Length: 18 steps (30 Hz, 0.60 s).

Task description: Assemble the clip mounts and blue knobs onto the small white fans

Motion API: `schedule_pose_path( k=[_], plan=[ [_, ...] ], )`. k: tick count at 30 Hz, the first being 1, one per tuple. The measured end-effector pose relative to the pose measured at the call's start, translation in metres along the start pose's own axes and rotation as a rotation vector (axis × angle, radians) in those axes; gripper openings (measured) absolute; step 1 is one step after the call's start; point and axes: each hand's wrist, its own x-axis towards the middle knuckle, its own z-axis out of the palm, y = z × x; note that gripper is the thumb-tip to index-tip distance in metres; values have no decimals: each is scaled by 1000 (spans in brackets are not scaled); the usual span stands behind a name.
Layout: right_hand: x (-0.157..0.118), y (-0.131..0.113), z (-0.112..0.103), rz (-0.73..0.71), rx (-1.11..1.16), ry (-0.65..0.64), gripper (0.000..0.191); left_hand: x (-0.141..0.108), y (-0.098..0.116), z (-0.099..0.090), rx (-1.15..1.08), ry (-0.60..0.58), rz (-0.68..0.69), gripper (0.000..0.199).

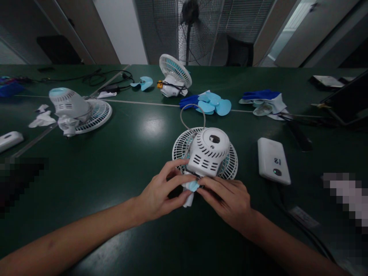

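Observation:
A small white fan [209, 149] lies grille-down on the dark green table, its slotted motor housing facing up. Its round grille [180, 147] spreads out underneath. At the near end of the housing sits a small light blue piece [193, 186], beside a white clip-like part [188, 200]. My left hand [165, 188] pinches the light blue piece from the left, its index finger lying against the housing. From the right, my right hand [228, 197] closes its thumb and fingers on the same piece. The fingers hide much of the joint there.
More small fans stand at the left [69, 109] and the back [174, 76]. Light blue fan blades [215, 103] rest on a blue glove [188, 101]. A white power bank [273, 161] with a cable lies right. Further back are gloves [264, 99] and a loose blade [143, 83].

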Motion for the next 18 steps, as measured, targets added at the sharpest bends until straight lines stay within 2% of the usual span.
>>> schedule_pose_path(
  k=[18],
  plan=[
    [-2,4,2,-11,170,-24,6,0,0,0,17,7,15,40]
  ],
)
